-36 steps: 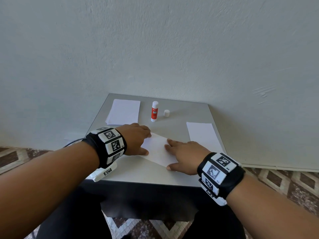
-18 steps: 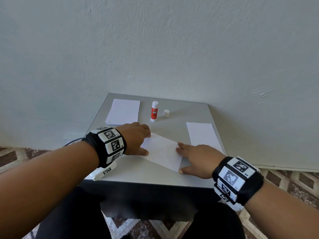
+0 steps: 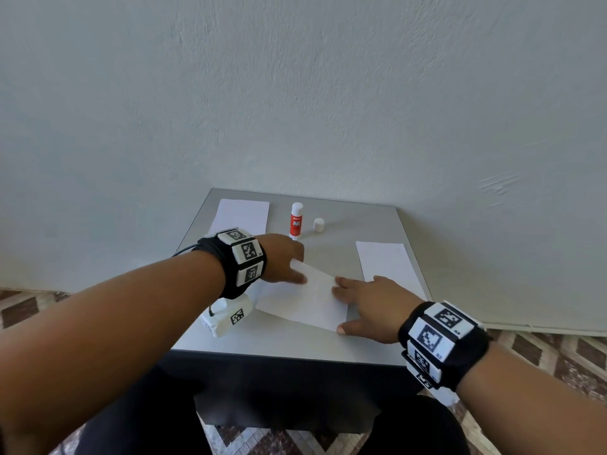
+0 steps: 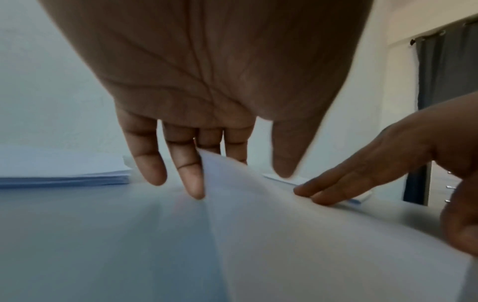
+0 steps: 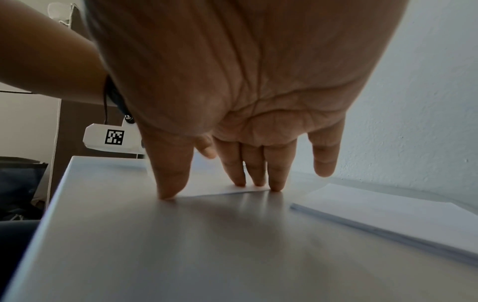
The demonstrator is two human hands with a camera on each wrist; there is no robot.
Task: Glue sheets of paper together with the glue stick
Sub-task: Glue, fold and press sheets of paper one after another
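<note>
Beside the glue stick, labelled "GLUE STICK", both hands pin the sheet: left hand fingers straight, right hand fingers spread at its edge.

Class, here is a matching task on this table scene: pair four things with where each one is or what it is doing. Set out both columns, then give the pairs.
Things:
1. glue stick
2. cap
3. middle sheet
4. right hand

Places or states:
A. lying slanted between both hands
B. standing upright, uncapped, at the back of the table
C. fingertips pressing on a sheet's edge
D. standing alone, just right of the glue stick

Pairs: 1-B, 2-D, 3-A, 4-C
</note>
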